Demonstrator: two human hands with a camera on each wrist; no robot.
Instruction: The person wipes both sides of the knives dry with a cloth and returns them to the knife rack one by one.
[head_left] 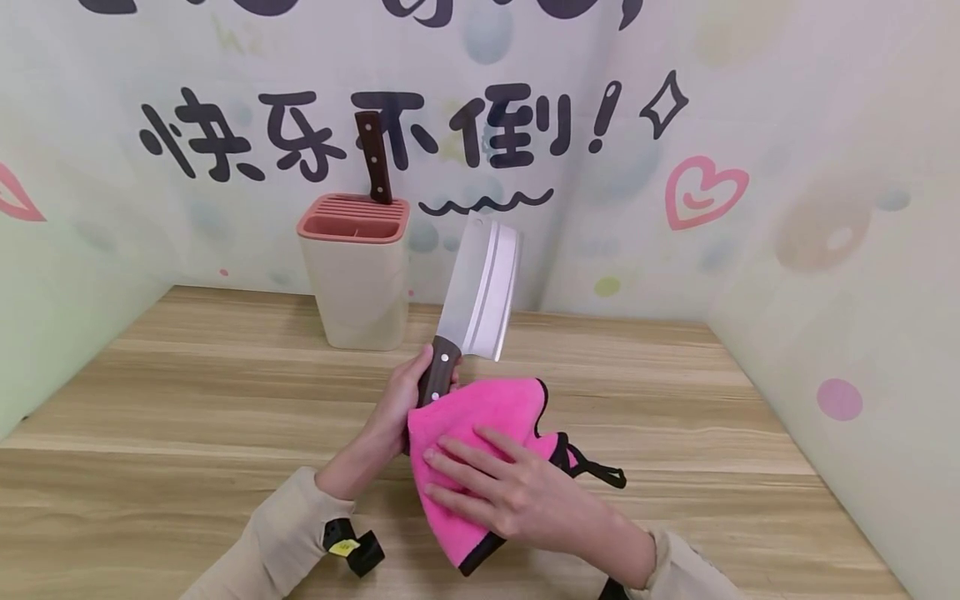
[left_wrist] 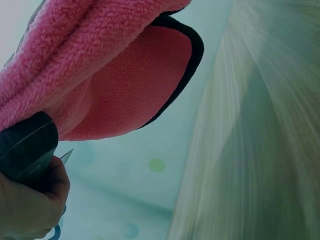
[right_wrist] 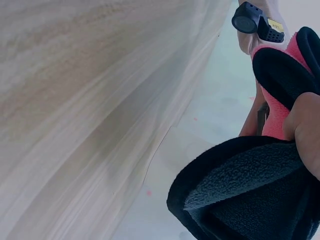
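A cleaver (head_left: 480, 283) with a broad steel blade and a dark riveted handle is held up above the table, blade pointing away and upward. My left hand (head_left: 393, 404) grips its handle; the left wrist view shows fingers curled round the dark handle (left_wrist: 30, 145). A pink cloth (head_left: 487, 404) with black edging and a hanging loop covers the lower end of the handle. My right hand (head_left: 517, 492) lies over the cloth with its fingers spread. In the right wrist view, the thumb side of that hand (right_wrist: 306, 130) pinches the folded cloth, whose dark underside (right_wrist: 250, 185) shows.
Behind the cleaver, to the left, stands a white knife block (head_left: 360, 292) with a red slotted top. A dark-handled knife (head_left: 373, 158) stands in it. The wooden table (head_left: 637, 383) meets a printed backdrop (head_left: 600, 250) at the rear.
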